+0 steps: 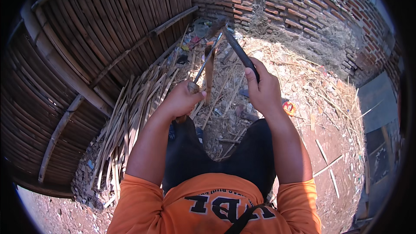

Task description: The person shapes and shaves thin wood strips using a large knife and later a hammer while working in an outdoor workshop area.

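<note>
Both closed: left fingers (198,97), handle (193,87); right fingers (261,68), shaft (239,49).

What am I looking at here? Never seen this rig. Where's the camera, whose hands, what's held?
There's no robot: these are a person's own bare hands. The single picture comes from a wide fisheye camera on their head, looking down, so straight edges bend near the rim.

The left hand grips a thin metal tool by its wooden handle. The right hand holds a dark rod. Their far ends appear to meet; whether they touch, I can't tell.

A brown wooden piece stands behind the metal tool. The ground is strewn with debris, with long pale strips piled along the slatted wall at left.
</note>
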The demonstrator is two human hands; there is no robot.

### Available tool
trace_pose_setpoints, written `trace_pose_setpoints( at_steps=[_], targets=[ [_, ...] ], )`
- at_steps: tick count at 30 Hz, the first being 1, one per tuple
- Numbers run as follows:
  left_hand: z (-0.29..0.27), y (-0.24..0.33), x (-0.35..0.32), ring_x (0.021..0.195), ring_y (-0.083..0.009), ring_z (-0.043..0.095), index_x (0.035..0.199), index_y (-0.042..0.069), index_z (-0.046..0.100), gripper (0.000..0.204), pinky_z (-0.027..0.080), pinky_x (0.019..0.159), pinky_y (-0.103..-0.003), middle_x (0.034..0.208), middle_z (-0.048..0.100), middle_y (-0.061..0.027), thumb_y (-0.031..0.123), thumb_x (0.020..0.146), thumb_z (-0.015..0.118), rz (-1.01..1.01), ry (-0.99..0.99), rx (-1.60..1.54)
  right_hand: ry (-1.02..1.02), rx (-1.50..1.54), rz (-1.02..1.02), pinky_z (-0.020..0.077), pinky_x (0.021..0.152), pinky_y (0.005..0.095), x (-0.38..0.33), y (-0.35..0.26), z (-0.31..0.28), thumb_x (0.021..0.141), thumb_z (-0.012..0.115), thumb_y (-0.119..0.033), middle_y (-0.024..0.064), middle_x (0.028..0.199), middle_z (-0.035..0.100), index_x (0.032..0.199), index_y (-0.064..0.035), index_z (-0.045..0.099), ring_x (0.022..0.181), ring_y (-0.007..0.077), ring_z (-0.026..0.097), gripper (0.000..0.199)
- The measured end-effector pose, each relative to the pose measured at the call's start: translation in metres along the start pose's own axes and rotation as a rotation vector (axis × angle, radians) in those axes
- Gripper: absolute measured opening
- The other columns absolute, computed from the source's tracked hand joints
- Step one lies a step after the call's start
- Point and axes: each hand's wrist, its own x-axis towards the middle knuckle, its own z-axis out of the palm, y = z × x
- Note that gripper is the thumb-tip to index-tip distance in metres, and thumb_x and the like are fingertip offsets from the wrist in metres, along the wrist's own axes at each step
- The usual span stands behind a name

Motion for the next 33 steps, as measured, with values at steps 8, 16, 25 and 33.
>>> trace_pose_setpoints(
  at_steps=[8, 16, 25, 33],
  targets=[
    [-0.006, -0.009, 0.014, 0.045, -0.0096, 0.048, 0.105, 0.002, 0.055, 0.03, 0.038, 0.042, -0.03, 0.059, 0.052, -0.0001, 0.023, 0.093, 0.074, -0.025, 0.067, -0.058, -0.027, -0.111, -0.002, 0.0535, 0.072, 0.0481, 0.004, 0.018, -0.005, 0.102, 0.055, -0.031, 0.0218, 0.085, 0.07, 0.134, -0.0072, 0.058, 0.079, 0.0419, 0.07, 0.04],
    [-0.007, -0.014, 0.013, 0.047, -0.0112, 0.05, 0.113, -0.002, 0.055, 0.038, 0.039, 0.043, -0.032, 0.062, 0.055, -0.0013, 0.022, 0.091, 0.074, -0.05, 0.066, -0.09, 0.109, 0.081, -0.102, 0.0533, 0.073, 0.0484, 0.011, 0.012, 0.001, 0.103, 0.056, -0.03, 0.0237, 0.092, 0.07, 0.134, -0.0076, 0.057, 0.084, 0.0423, 0.07, 0.039],
    [-0.009, -0.01, 0.012, 0.047, -0.0108, 0.049, 0.101, 0.004, 0.056, 0.026, 0.039, 0.044, -0.032, 0.062, 0.054, -0.0002, 0.022, 0.092, 0.073, -0.065, 0.056, -0.046, 0.089, 0.092, -0.089, 0.0524, 0.068, 0.0463, 0.01, -0.001, 0.001, 0.103, 0.056, -0.034, 0.0219, 0.079, 0.068, 0.136, -0.0059, 0.056, 0.075, 0.0417, 0.069, 0.043],
    [-0.005, -0.005, 0.01, 0.049, -0.0106, 0.049, 0.1, 0.004, 0.057, 0.024, 0.04, 0.046, -0.031, 0.062, 0.054, -0.0003, 0.021, 0.093, 0.072, -0.095, 0.08, -0.027, -0.076, -0.047, 0.051, 0.0533, 0.071, 0.0479, 0.01, 0.025, 0.02, 0.103, 0.053, -0.036, 0.0237, 0.083, 0.07, 0.136, -0.0069, 0.056, 0.079, 0.0413, 0.071, 0.045]
  ],
)
